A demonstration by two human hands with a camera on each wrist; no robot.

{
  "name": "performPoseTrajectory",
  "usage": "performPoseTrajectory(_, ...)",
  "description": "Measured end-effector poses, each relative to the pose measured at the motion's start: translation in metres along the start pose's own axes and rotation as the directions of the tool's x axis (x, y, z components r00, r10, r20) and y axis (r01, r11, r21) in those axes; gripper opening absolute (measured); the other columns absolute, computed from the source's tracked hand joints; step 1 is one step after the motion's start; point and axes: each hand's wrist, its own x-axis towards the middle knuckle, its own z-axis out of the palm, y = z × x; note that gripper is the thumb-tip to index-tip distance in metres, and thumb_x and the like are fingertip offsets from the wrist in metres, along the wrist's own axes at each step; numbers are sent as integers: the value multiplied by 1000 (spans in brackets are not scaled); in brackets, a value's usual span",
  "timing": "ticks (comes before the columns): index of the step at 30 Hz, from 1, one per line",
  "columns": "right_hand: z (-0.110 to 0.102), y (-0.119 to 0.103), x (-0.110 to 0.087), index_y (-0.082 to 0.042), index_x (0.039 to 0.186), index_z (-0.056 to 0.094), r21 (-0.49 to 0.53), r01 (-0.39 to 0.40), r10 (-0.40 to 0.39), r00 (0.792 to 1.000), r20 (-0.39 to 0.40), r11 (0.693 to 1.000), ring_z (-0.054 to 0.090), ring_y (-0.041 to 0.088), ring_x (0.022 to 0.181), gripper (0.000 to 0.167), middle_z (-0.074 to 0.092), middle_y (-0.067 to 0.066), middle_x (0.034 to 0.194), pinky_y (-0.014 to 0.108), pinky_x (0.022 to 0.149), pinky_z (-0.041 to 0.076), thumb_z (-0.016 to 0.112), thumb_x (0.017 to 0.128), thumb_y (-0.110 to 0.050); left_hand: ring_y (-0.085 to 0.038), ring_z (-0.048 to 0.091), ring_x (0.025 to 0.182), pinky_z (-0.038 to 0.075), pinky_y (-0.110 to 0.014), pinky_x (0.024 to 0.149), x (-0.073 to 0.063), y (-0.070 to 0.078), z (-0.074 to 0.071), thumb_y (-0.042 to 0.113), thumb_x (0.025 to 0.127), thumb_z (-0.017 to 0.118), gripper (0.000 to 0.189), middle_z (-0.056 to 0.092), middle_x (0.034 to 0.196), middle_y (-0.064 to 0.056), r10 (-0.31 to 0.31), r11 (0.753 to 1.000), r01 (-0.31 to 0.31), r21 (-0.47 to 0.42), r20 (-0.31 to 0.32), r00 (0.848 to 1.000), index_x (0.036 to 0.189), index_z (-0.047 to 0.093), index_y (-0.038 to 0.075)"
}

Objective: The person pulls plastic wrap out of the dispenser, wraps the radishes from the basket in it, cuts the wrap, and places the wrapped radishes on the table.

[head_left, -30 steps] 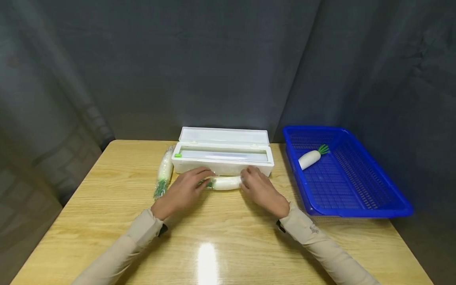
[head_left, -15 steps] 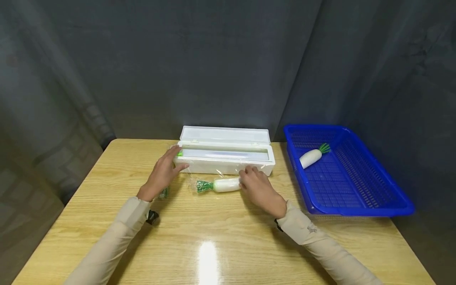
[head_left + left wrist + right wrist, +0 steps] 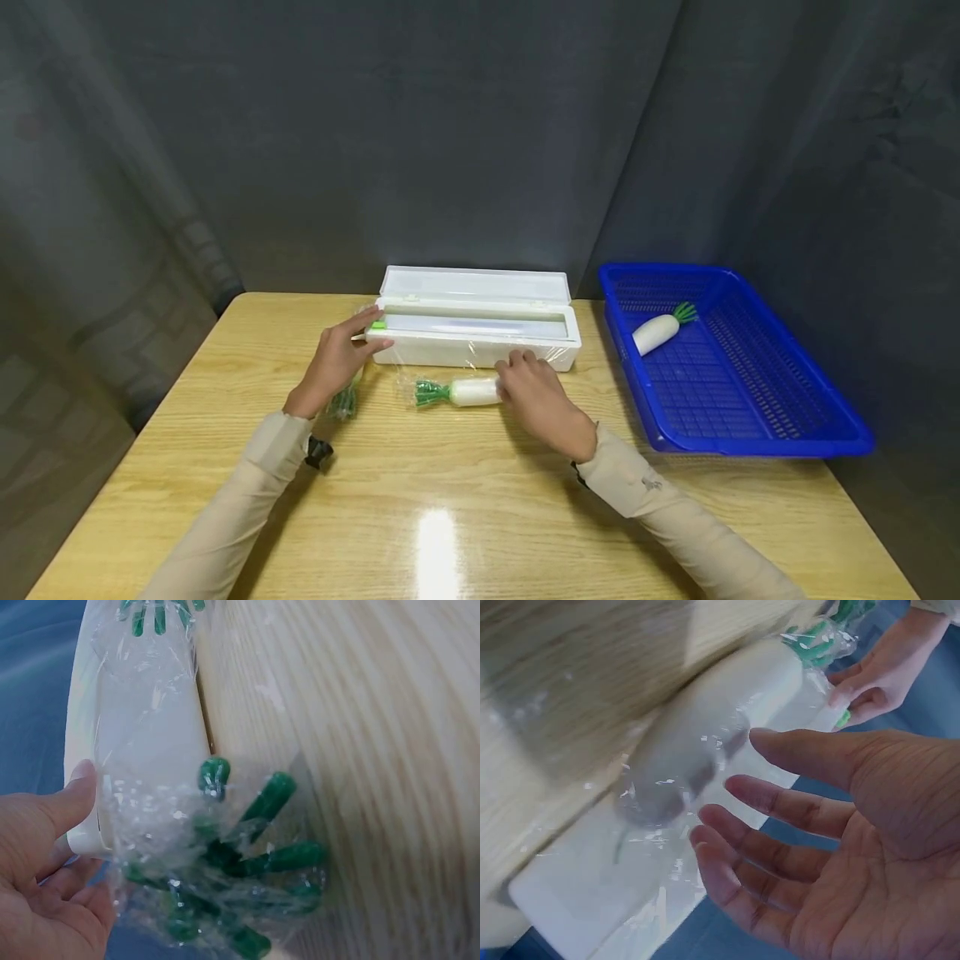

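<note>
A white radish (image 3: 474,392) with green leaf stubs lies before the white cling film dispenser (image 3: 465,350), whose lid stands up. Clear film (image 3: 664,781) covers the radish and runs to the dispenser. My left hand (image 3: 335,360) grips the dispenser's left end, thumb at the front and fingers behind. Beneath that hand lies a second, film-wrapped radish (image 3: 345,402), mostly hidden in the head view; its green leaves (image 3: 277,859) show up close in the left wrist view. At the first radish's right end, my right hand (image 3: 542,404) has loosely bent, parted fingers, tips close to the film.
On the right of the wooden table (image 3: 480,475) stands a blue plastic basket (image 3: 757,451) with another white radish (image 3: 656,333) in it. A green slider (image 3: 378,325) sits at the dispenser's left end. A dark curtain (image 3: 465,142) hangs behind the table.
My left hand has left the radish's leafy end and moved left and back to the dispenser's end. The right hand stays by the radish's right end, shifted slightly left.
</note>
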Motion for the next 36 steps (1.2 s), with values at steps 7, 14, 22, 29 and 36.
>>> performPoseTrajectory(7,-6,-4,29,-4,88,68,42,47,-46,999,-27,998,57,25,71,13,63,11,82,34,60,49,80,92,-6,-42,58,134,58,-48,94,-1,-2,1,9,95,77,53,51,155,-23,36,999,-36,9,-27,999,143,59,-5)
performPoseTrajectory(14,-9,-10,77,0,111,72,221,121,-116,993,-36,968,64,28,89,15,69,15,105,35,74,54,72,100,-10,-42,70,115,58,-19,83,2,-4,-5,11,95,79,52,52,155,-20,25,999,-25,-25,-31,999,142,62,-2)
performPoseTrajectory(22,10,-20,106,1,122,69,321,94,-114,993,42,942,65,30,108,24,68,15,119,38,93,55,65,106,-16,-42,73,110,51,-6,74,1,-5,-3,10,93,80,53,53,154,-20,-9,995,8,-95,-19,1000,141,62,-3)
performPoseTrajectory(29,19,-33,122,0,119,72,314,94,-116,992,52,945,67,29,104,21,71,15,116,36,92,56,60,107,-12,-41,74,104,52,-8,72,4,-3,1,11,94,80,51,55,152,-21,13,995,-16,-100,-34,999,140,63,-2)
performPoseTrajectory(36,28,-59,151,-6,129,71,311,75,-103,992,75,948,70,18,95,26,74,8,113,27,80,56,59,109,-18,-39,76,98,53,-10,75,0,-7,-3,15,96,78,52,54,153,-17,-5,994,2,-110,-21,1000,142,62,1)
